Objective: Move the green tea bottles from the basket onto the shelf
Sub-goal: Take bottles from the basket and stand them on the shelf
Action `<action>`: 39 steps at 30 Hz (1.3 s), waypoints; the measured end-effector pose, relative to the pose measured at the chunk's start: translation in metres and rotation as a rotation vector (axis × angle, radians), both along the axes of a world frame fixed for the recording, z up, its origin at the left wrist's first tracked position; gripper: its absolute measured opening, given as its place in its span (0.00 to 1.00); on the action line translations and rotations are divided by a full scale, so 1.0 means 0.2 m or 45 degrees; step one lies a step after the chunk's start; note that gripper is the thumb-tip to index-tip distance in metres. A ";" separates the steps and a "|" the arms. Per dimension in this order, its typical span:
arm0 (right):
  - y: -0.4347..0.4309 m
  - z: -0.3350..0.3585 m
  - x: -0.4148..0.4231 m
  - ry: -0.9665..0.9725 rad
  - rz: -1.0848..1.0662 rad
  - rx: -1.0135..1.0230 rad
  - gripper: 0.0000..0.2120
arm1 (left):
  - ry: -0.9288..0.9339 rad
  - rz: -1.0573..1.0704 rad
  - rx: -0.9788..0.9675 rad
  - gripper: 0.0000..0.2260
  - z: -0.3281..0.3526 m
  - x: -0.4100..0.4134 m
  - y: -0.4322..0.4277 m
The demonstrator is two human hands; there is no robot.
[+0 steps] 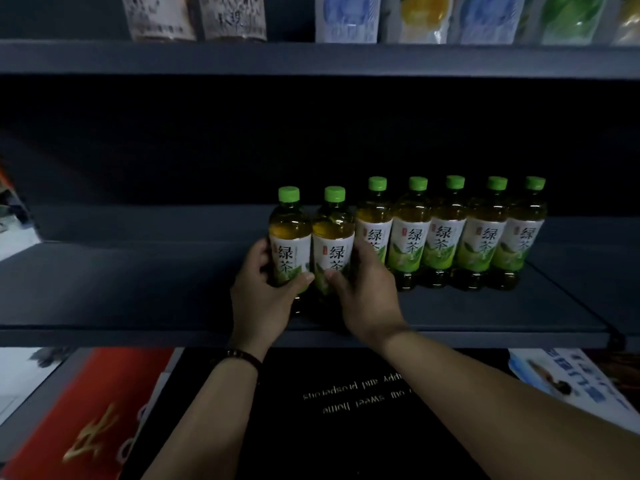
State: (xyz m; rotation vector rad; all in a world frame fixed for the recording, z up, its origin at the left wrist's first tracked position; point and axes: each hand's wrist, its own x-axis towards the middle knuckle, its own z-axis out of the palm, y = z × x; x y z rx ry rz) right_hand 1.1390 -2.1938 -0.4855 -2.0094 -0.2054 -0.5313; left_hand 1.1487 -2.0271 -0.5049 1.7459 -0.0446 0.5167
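Note:
Several green tea bottles with green caps and white labels stand in a row [446, 233] on the dark grey shelf [138, 292]. At the row's left end, nearer the front edge, stand two more bottles. My left hand [263, 292] grips the leftmost bottle [290, 237] around its lower body. My right hand [367, 292] grips the bottle beside it [333, 240], fingers wrapped behind it and thumb across the front. Both bottles are upright and touch each other. The basket is out of sight.
The shelf's left half is bare. An upper shelf board [311, 58] carries pouches and packets [349, 19]. Below the shelf lie a black mat with lettering [346, 403], a red item [93, 420] at the left and a blue-white package [568, 379] at the right.

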 end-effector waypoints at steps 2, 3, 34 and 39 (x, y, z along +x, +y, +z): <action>0.01 -0.03 -0.04 -0.008 -0.084 -0.103 0.28 | 0.092 -0.045 0.139 0.29 -0.01 -0.01 0.02; 0.01 -0.05 -0.07 0.019 -0.105 -0.143 0.28 | 0.141 -0.089 0.207 0.29 -0.02 -0.01 0.03; 0.01 -0.20 0.05 0.274 0.023 -0.816 0.39 | 0.109 0.331 0.238 0.22 -0.11 0.20 -0.15; 0.01 -0.18 0.05 0.311 0.048 -0.794 0.39 | 0.127 0.312 0.262 0.24 -0.12 0.19 -0.15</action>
